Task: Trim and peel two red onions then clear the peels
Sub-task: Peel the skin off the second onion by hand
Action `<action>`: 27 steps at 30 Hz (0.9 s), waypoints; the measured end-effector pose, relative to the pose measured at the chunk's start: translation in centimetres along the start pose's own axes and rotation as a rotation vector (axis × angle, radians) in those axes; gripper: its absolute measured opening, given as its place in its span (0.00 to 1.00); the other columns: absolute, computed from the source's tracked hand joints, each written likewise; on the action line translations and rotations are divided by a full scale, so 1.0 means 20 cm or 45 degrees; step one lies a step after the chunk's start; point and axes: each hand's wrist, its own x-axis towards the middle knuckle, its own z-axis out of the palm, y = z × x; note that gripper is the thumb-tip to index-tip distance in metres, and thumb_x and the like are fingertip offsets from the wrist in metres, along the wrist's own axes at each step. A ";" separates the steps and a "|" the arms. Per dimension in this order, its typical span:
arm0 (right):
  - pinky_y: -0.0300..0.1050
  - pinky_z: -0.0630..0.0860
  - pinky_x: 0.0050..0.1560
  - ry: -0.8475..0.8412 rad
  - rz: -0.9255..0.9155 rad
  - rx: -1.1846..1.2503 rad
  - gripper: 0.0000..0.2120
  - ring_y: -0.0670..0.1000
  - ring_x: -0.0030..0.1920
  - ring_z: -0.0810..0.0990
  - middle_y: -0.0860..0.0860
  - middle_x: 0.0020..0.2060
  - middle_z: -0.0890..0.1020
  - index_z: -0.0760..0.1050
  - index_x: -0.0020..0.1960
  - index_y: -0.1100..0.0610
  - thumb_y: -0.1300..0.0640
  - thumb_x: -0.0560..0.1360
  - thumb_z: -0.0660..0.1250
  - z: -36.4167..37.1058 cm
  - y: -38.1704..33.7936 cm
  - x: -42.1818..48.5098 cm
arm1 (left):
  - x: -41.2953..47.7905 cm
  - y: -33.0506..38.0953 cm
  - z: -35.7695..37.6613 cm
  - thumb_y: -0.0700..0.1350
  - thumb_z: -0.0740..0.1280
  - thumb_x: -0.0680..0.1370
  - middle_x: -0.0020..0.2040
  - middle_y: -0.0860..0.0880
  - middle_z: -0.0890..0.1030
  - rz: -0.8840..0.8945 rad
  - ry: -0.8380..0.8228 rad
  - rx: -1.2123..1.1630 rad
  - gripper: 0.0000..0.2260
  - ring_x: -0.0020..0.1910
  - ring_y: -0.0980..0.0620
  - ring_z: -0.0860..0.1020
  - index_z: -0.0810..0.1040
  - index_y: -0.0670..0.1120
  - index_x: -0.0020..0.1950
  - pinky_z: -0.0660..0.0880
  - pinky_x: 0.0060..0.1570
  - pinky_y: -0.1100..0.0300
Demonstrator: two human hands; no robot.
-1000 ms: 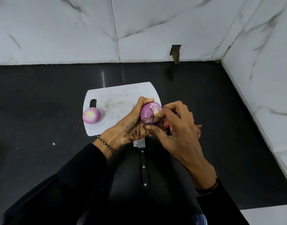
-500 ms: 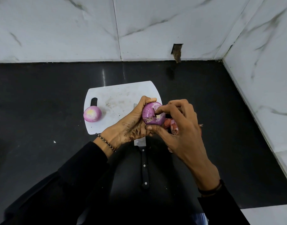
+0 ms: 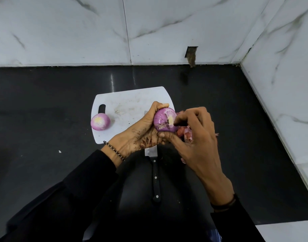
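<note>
Over the board (image 3: pixel 128 100): left hand (image 3: pixel 139 135) cups our onion (image 3: pixel 162 119), right hand (image 3: pixel 198 142) pinches its skin; we should lift only dry layers.

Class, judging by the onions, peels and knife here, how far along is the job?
Done: one peeled onion sits on the cutting board, and the knife lies set down. In hand: the left hand grips the second onion while the right hand picks at its skin patches. Left: finishing that onion, then clearing the peels lying beside the board.
</note>
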 end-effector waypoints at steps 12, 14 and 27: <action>0.55 0.79 0.48 -0.067 0.008 0.065 0.18 0.48 0.54 0.74 0.46 0.54 0.72 0.77 0.56 0.54 0.43 0.73 0.70 -0.01 -0.01 0.01 | 0.04 -0.02 0.01 0.62 0.62 0.80 0.40 0.44 0.82 0.024 0.047 -0.035 0.24 0.38 0.50 0.75 0.83 0.44 0.39 0.74 0.46 0.57; 0.55 0.79 0.48 -0.080 0.005 0.075 0.16 0.48 0.54 0.75 0.46 0.54 0.73 0.77 0.56 0.54 0.45 0.73 0.70 -0.01 -0.01 0.01 | 0.04 -0.02 0.02 0.61 0.61 0.80 0.39 0.44 0.82 0.041 0.040 -0.042 0.24 0.39 0.50 0.75 0.83 0.45 0.36 0.75 0.45 0.58; 0.41 0.77 0.49 -0.019 0.183 0.183 0.17 0.45 0.50 0.77 0.46 0.50 0.74 0.72 0.53 0.51 0.56 0.72 0.78 -0.01 -0.05 0.00 | 0.02 -0.03 0.04 0.59 0.60 0.80 0.39 0.45 0.83 0.124 0.052 -0.051 0.21 0.33 0.52 0.81 0.79 0.42 0.45 0.78 0.38 0.61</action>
